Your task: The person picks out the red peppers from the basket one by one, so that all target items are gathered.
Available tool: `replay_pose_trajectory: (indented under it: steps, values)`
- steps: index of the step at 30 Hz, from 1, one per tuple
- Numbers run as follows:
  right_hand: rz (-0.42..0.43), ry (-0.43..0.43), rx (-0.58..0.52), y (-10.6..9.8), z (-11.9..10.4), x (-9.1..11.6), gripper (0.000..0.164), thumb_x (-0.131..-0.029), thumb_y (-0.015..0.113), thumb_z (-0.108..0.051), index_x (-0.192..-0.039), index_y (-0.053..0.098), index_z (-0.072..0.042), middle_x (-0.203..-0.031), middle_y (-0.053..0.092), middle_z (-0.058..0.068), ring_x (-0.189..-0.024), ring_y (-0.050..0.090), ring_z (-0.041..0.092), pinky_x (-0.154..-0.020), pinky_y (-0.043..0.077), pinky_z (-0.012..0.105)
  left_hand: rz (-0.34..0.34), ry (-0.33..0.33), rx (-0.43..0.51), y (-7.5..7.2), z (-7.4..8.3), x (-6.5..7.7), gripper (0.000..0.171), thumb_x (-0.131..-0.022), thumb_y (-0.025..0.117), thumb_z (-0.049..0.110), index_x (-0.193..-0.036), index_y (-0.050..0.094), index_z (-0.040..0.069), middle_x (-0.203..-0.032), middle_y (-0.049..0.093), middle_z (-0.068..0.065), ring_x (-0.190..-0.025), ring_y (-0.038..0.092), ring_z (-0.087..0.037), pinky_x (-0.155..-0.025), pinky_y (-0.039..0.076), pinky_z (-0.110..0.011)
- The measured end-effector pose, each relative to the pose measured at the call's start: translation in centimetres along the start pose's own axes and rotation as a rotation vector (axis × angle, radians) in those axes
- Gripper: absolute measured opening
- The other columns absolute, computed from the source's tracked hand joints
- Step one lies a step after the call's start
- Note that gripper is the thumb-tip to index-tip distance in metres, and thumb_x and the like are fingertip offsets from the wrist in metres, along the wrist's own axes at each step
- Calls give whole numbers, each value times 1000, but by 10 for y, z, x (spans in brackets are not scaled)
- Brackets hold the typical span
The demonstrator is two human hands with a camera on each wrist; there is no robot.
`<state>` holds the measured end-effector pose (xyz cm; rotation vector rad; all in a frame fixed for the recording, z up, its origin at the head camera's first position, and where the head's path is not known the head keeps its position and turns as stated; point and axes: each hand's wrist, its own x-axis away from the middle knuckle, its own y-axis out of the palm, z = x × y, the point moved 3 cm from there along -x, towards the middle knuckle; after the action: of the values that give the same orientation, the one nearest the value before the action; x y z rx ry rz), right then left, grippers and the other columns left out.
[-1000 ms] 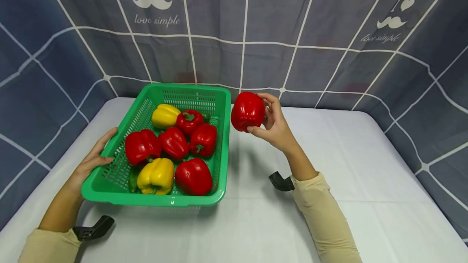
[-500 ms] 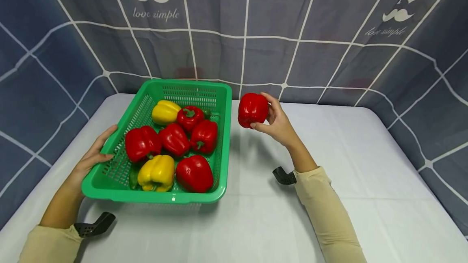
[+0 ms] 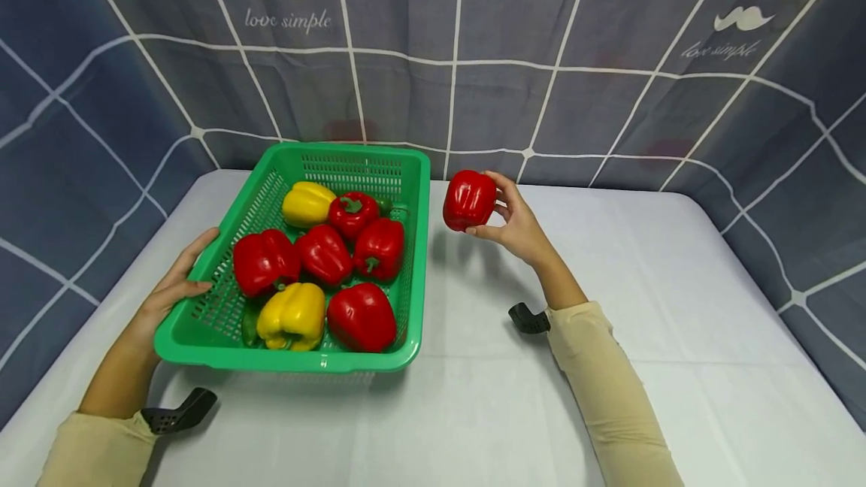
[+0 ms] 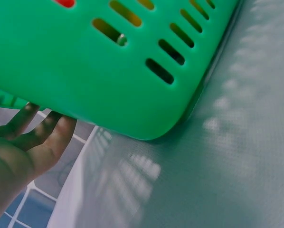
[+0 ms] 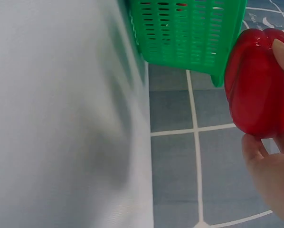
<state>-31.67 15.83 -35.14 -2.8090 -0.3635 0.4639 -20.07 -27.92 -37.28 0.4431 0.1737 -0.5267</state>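
In the head view my left hand (image 3: 165,295) grips the left rim of a green plastic basket (image 3: 421,269), thumb over the inside. The left wrist view shows that hand's fingers (image 4: 59,137) against the basket's outer side. My right hand (image 3: 521,235) holds a shiny red bell pepper (image 3: 469,201) above the table, just right of the basket and apart from it. Thumb and fingers sit on either side of this bell pepper (image 5: 258,90) in the right wrist view. Inside the basket lie several red bell peppers (image 3: 361,317) and two yellow bell peppers (image 3: 292,317).
Partly hidden green vegetables (image 3: 250,323) lie among the peppers in the basket. A white cloth (image 3: 609,276) covers the table. Grey-blue curtains (image 3: 507,107) with white grid lines stand along the back and both sides. Black wrist mounts (image 3: 179,412) stick out near both cuffs.
My right hand has drawn the red bell pepper slightly right, away from the basket, and it looks a little lower. The left hand keeps its grip. The head view has tilted slightly downward.
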Motion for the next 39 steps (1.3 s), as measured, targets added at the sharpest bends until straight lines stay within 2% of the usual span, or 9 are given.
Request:
replay_pose_trajectory:
  steps: [8, 13, 20, 22, 28, 35, 39]
  values:
    - [-57, 52, -75, 2, 11, -3, 87, -66, 71, 13, -139, 28, -9, -136, 36, 10, -125, 38, 26, -101, 37, 44, 39, -22, -72, -2, -2, 1, 71, -85, 11, -14, -147, 9, 20, -139, 33, 5, -110, 54, -11, -80, 51, -27]
    - [-90, 84, -115, 4, 19, -3, 88, -67, 69, 16, -139, 26, -9, -137, 34, 10, -127, 39, 27, -101, 35, 47, 44, -21, -71, -2, -1, 1, 70, -85, 11, -14, -147, 10, 20, -138, 33, 4, -109, 55, -11, -80, 51, -27]
    - [-111, 124, -88, 4, 27, -2, 87, -68, 69, 14, -140, 25, -9, -141, 32, 10, -131, 35, 27, -106, 30, 44, 17, -20, 18, 0, -1, 1, 70, -86, 9, -14, -147, 8, 20, -139, 36, 3, -107, 58, -16, -79, 52, -29]
    - [-126, 141, -93, 5, 23, 0, 87, -68, 68, 15, -140, 24, -8, -142, 31, 12, -133, 32, 28, -107, 27, 44, 25, -22, -2, -1, -1, 1, 70, -86, 9, -14, -147, 8, 20, -140, 35, 4, -108, 57, -15, -79, 52, -29]
    - [-148, 146, -53, 6, 31, 0, 87, -69, 68, 13, -140, 24, -9, -142, 32, 14, -134, 31, 29, -107, 27, 43, 44, -19, -67, -2, -2, 1, 70, -86, 11, -14, -147, 8, 19, -140, 30, 3, -112, 54, -11, -81, 51, -28]
    - [-184, 193, 38, 6, 37, -1, 87, -70, 70, 8, -141, 24, -10, -144, 29, 11, -135, 29, 29, -108, 27, 41, 13, 5, 20, 0, -1, -1, 72, -84, 7, -16, -147, 10, 18, -139, 35, 3, -113, 54, -13, -83, 51, -28]
    - [-219, 210, 95, 9, 39, -1, 88, -70, 71, 6, -142, 23, -9, -143, 31, 11, -133, 31, 30, -109, 26, 41, 10, 15, 8, 0, -1, -1, 73, -83, 6, -16, -147, 10, 17, -139, 36, 3, -113, 54, -12, -83, 50, -27]
